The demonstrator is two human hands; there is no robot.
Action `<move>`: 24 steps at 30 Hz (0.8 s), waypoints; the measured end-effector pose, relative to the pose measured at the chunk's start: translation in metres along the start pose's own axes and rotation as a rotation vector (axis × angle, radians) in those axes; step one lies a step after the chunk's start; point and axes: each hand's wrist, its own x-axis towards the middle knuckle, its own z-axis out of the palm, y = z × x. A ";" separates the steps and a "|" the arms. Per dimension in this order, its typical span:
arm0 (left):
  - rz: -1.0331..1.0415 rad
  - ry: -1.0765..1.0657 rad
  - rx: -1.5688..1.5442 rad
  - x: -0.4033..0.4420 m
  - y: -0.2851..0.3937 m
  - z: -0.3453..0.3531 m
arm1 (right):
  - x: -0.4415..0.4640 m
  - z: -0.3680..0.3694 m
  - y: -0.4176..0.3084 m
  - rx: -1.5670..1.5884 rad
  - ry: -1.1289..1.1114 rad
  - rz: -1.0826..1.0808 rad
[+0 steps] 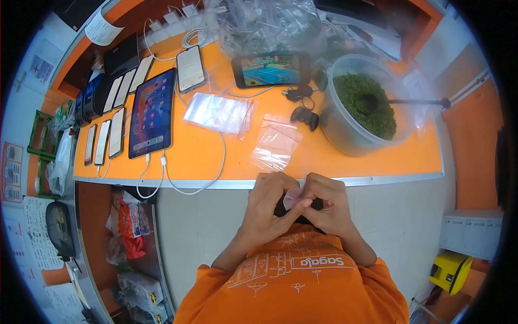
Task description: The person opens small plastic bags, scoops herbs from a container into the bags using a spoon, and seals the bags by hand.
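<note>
My left hand (270,208) and my right hand (328,204) meet in front of the table's near edge, fingers pinched on a small clear plastic bag (293,197) between them. Just beyond, a few flat clear zip bags (276,141) lie on the orange table (237,171). A thicker stack of zip bags (217,113) rests to their left. At the right stands a translucent bucket (345,137) of green shredded leaf matter (360,102), with a long black-handled scoop (410,101) dipped in it.
A tablet (152,113), several phones (116,132) and white cables cover the table's left side. Behind the stack, a phone (271,70) plays video, with keys (298,94) beside it. Large plastic bags (270,27) lie at the back. Shelves (132,237) stand lower left.
</note>
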 end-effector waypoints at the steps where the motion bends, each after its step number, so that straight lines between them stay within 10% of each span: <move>1: -0.029 -0.025 -0.041 0.000 0.001 -0.001 | 0.000 -0.001 -0.002 0.013 -0.016 0.025; 9: -0.092 -0.215 -0.390 0.002 -0.007 -0.017 | -0.004 -0.013 -0.002 0.267 -0.222 0.188; 24: 0.315 0.042 0.491 -0.008 -0.014 0.004 | -0.001 -0.002 -0.013 -0.355 -0.129 -0.085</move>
